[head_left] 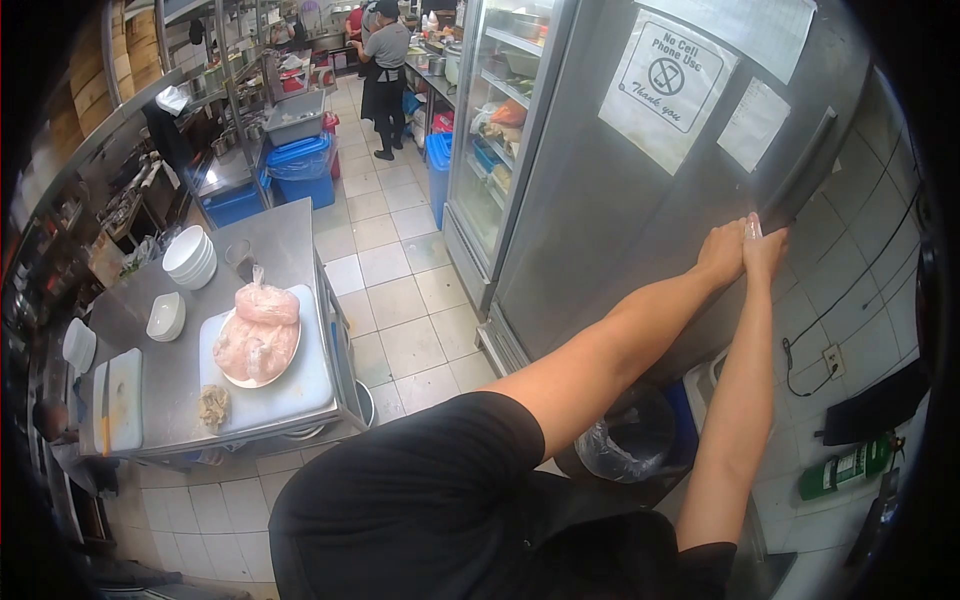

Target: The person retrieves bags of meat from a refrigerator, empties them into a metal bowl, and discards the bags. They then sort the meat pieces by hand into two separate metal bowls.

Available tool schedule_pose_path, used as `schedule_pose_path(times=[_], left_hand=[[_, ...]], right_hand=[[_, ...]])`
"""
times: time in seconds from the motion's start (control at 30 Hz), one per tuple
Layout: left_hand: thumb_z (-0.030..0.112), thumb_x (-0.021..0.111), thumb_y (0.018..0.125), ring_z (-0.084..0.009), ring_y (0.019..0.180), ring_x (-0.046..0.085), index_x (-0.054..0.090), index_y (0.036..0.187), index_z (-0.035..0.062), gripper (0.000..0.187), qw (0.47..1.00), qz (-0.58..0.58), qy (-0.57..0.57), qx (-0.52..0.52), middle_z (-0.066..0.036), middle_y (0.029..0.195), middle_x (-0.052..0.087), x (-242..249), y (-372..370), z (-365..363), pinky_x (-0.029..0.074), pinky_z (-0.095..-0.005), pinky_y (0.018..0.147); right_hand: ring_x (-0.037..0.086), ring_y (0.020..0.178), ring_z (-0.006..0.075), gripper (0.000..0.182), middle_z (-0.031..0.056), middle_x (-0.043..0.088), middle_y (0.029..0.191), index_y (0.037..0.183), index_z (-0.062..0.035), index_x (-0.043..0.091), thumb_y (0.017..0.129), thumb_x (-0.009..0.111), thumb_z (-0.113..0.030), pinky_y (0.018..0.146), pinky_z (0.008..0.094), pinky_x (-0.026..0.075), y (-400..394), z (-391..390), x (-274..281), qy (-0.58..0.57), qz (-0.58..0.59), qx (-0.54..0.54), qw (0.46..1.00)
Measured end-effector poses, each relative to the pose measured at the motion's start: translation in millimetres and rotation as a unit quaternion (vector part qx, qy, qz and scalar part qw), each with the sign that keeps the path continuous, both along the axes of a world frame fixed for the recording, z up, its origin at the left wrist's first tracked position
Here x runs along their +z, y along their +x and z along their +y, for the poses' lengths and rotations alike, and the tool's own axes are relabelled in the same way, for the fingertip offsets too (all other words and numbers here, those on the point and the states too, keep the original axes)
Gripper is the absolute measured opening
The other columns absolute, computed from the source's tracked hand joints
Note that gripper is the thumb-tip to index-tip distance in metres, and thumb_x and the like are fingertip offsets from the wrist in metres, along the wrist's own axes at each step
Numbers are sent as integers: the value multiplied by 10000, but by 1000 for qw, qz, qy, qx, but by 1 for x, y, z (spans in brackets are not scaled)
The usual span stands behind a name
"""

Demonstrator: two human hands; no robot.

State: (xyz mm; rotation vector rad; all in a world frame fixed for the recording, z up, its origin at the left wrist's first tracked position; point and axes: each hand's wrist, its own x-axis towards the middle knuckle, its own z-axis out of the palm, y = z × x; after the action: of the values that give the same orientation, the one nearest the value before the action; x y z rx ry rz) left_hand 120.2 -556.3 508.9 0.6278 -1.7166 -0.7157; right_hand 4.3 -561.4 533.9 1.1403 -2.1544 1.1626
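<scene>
Steel fridge door (640, 230) fills your view, and its paper sign (664, 82) reads "No Cell Phone Use, Thank you". Your left hand (722, 252) and right hand (765, 250) press together at the foot of the dark handle (800, 170); you pinch a small clear scrap (752, 228) between them, though how tightly each hand closes is unclear.

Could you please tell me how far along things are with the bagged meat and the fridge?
Done: the bagged meat sits on a plate on the board, out on the table.
In hand: the left hand and right hand meet at the fridge door, by its handle; the door looks shut.
Left: the meat remains bagged and uncut.
</scene>
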Motion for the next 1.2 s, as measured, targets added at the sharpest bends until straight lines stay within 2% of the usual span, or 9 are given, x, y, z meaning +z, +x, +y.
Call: schedule_pose_path(times=[0.2, 0.6, 1.2], left_hand=[[224, 543, 890, -449, 969, 615, 571, 986, -3, 248, 1000, 11, -4, 3, -243, 1028, 650, -1, -3, -2, 479, -525, 851], [239, 544, 886, -437, 971, 619, 583, 973, -3, 259, 1000, 11, -23, 1, -239, 1017, 657, -1, -2, -3, 480, -513, 844], [262, 554, 884, -444, 958, 626, 585, 991, -13, 296, 1000, 2, -19, 2, -250, 997, 660, 3, -1, -7, 489, -513, 847]], right_hand=[[523, 1208, 452, 901, 294, 461, 1365, 1452, 10, 282, 851, 664, -542, 998, 507, 444, 6, 4, 4, 21, -24, -7, 999], [527, 1200, 446, 865, 295, 478, 1342, 1429, -2, 319, 848, 670, -538, 1002, 497, 441, 1, 0, 2, 7, -17, 4, 1000], [531, 1192, 454, 900, 309, 486, 1327, 1448, -7, 301, 835, 679, -548, 998, 500, 442, 1, 1, 0, -17, -2, 21, 1000]])
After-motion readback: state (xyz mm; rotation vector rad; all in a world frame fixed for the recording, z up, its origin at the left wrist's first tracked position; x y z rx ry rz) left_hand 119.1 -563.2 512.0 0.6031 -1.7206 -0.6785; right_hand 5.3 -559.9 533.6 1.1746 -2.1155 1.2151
